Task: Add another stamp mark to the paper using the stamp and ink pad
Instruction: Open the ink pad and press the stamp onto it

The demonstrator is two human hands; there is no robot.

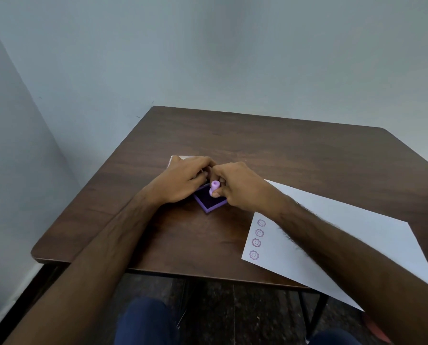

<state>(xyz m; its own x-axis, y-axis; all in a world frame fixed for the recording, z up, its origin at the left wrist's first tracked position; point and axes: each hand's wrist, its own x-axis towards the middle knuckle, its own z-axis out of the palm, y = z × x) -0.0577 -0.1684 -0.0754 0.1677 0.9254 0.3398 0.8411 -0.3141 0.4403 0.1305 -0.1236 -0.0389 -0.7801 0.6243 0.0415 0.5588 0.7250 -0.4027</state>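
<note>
Left to right: left hand (183, 179) sits at frame centre-left, fingers curled down on the far-left side of the ink pad (210, 200), apparently steadying it; can't tell if it's actually clamping the edge or just resting on it, since the fingertips are hidden. A pale corner of something (183, 158) pokes out beyond that hand, possibly the pad's lid, unclear. Ink pad is open on the table (282, 150), just left of centre, dark purple surface exposed. Right hand (237, 188) pinches the stamp (214, 188) between thumb and fingers, stamp upright with its base down on or right at the pad; contact itself not visible. Paper (344, 230) lies to the lower right, near edge overhanging the table, right forearm crossing above it. Four stamp marks (257, 239) run in a column along its left edge. Status call: inking step is in hand, pad open, stamp gripped. Left to do: lift the stamp off, carry it right to the paper, press into clear space, likely continuing the column, then lift. New mark not yet made.
</note>
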